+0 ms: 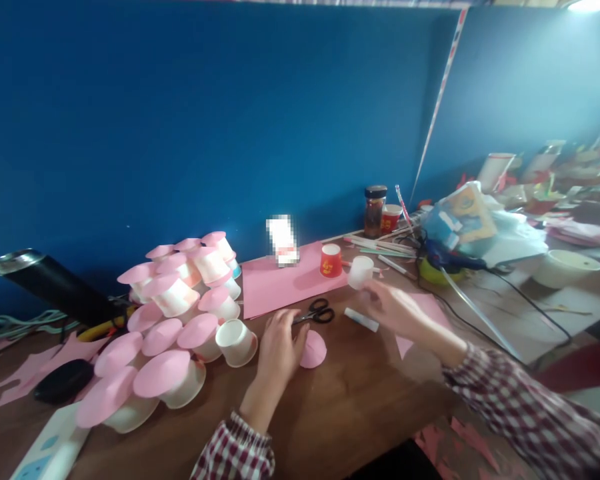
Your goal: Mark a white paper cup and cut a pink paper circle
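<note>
Pressing flat on a pink paper circle (313,349) to steady it, the left hand (279,347) lies open while the right hand (390,308) grips a white cup (360,272) aloft.

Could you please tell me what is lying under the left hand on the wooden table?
A round pink paper disc shows beside and partly under the left hand. The hand covers the disc's left edge.

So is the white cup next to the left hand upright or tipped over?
Tipped. The white cup lies on its side on the table, open mouth facing the camera, just left of the left hand.
</note>
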